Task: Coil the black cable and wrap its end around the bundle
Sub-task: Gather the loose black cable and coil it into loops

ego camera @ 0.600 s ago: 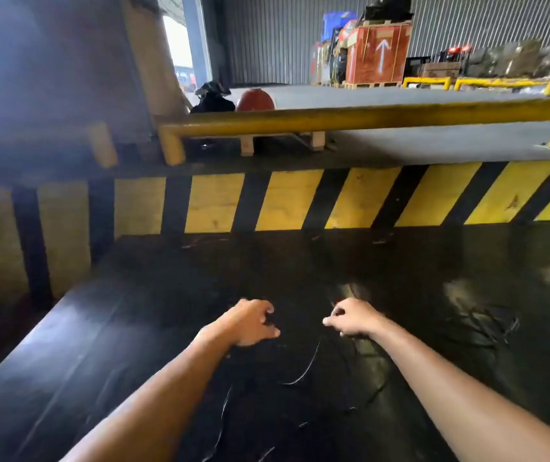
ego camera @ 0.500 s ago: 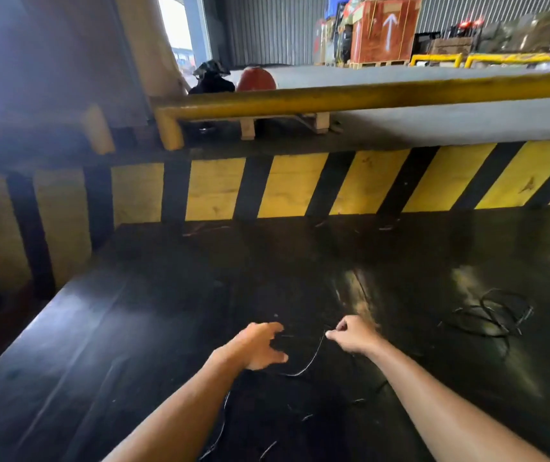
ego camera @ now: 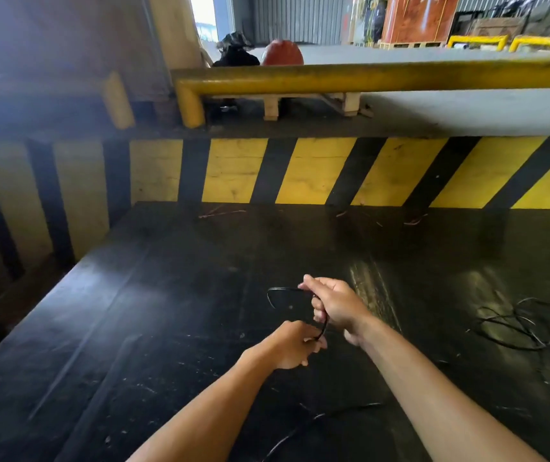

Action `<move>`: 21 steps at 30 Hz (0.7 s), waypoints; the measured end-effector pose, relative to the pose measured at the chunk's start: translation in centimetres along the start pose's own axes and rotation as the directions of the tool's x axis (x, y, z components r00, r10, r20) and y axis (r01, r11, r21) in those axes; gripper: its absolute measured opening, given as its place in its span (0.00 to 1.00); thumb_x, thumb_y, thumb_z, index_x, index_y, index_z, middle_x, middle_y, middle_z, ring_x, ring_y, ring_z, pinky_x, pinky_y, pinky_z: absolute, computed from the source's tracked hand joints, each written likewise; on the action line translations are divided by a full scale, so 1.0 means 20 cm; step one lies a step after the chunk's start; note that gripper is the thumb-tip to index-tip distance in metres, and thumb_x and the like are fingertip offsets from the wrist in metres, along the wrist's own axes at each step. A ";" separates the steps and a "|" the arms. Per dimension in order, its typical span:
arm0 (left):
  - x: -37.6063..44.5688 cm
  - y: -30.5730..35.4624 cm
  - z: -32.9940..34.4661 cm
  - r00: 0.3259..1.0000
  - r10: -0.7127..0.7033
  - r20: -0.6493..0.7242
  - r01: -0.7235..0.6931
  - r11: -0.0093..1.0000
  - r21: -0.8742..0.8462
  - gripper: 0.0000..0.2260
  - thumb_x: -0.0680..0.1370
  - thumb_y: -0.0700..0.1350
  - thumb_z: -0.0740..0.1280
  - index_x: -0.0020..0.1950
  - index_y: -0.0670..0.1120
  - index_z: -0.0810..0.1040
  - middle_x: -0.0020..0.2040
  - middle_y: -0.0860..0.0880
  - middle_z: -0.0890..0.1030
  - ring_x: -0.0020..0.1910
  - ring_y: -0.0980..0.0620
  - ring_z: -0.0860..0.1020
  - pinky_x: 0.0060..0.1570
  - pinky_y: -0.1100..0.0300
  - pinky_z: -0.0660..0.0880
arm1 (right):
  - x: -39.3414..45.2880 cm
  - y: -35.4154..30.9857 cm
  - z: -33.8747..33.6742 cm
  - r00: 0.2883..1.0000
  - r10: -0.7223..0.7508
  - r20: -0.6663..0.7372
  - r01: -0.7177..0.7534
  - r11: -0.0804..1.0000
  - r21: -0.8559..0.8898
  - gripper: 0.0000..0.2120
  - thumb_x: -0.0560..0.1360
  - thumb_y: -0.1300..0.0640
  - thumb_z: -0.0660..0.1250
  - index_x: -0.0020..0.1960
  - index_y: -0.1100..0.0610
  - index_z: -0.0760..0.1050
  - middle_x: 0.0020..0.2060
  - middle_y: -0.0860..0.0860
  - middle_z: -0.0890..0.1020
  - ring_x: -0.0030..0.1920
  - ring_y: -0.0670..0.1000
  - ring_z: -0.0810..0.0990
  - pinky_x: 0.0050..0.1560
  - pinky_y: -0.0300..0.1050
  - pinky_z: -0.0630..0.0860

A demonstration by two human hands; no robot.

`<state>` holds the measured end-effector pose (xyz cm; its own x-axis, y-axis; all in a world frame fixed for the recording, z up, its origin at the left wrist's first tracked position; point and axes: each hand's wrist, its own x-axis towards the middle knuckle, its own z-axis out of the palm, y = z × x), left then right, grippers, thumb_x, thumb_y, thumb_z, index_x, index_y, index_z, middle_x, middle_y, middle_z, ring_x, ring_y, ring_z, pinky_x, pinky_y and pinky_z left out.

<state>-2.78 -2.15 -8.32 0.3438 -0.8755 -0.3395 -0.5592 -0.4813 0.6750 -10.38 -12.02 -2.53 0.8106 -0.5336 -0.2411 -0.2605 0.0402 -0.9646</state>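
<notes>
A thin black cable (ego camera: 274, 296) runs between both my hands above the glossy black tabletop (ego camera: 166, 311). My right hand (ego camera: 337, 303) is closed on it, pinching a small loop that sticks out to the left from thumb and forefinger. From the right fist the cable drops to my left hand (ego camera: 292, 345), which grips it just below. The loose tail of the cable (ego camera: 317, 420) trails over the table near the front, between my forearms.
A second tangle of black cable (ego camera: 527, 326) lies on the table at the right. A yellow-and-black striped board (ego camera: 317, 171) closes the far edge and the left side. Behind it runs a yellow rail (ego camera: 367, 78); small wire scraps (ego camera: 220, 213) lie by the board.
Both hands have lifted off the table with the cable. The right hand rose and now holds a small loop; the left hand moved in under it and closed on the cable.
</notes>
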 end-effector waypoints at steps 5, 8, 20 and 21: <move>-0.17 0.09 -0.26 0.981 0.103 -0.168 -0.105 0.994 -0.007 0.12 0.77 0.49 0.66 0.59 0.48 0.78 0.52 0.48 0.83 0.39 0.53 0.82 0.43 0.61 0.78 | -0.15 -0.40 -0.06 0.972 -0.232 -0.022 0.230 0.971 -0.065 0.11 0.78 0.52 0.62 0.45 0.57 0.80 0.20 0.43 0.67 0.21 0.42 0.65 0.25 0.35 0.67; -0.35 0.16 -0.50 0.881 0.013 -0.472 -0.119 0.973 -0.196 0.18 0.69 0.50 0.76 0.56 0.47 0.79 0.49 0.49 0.83 0.38 0.55 0.81 0.39 0.57 0.80 | -0.26 -0.59 -0.09 0.947 -0.320 0.017 0.320 0.944 -0.080 0.08 0.77 0.54 0.64 0.47 0.57 0.79 0.20 0.43 0.68 0.23 0.42 0.64 0.24 0.35 0.67; -0.93 0.55 -0.84 0.802 0.154 -0.577 -0.509 0.681 -0.526 0.08 0.79 0.45 0.63 0.50 0.45 0.82 0.40 0.44 0.86 0.45 0.46 0.78 0.46 0.57 0.71 | -0.73 -0.99 -0.04 0.821 -0.566 0.077 0.568 0.823 0.001 0.06 0.74 0.47 0.66 0.43 0.48 0.80 0.23 0.43 0.70 0.24 0.43 0.67 0.25 0.34 0.67; -0.98 0.55 -0.85 0.817 0.142 -0.559 -0.505 0.643 -0.575 0.10 0.79 0.46 0.63 0.49 0.43 0.82 0.36 0.43 0.86 0.43 0.44 0.77 0.43 0.57 0.70 | -0.76 -0.99 -0.06 0.809 -0.585 0.048 0.587 0.804 -0.094 0.06 0.74 0.46 0.67 0.44 0.47 0.80 0.24 0.41 0.74 0.26 0.42 0.71 0.28 0.33 0.70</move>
<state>-2.83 10.37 16.87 0.6229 -0.7602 0.1844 -0.0995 0.1569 0.9826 -18.11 -5.67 20.44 0.8339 -0.4146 0.3642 0.2169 -0.3607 -0.9071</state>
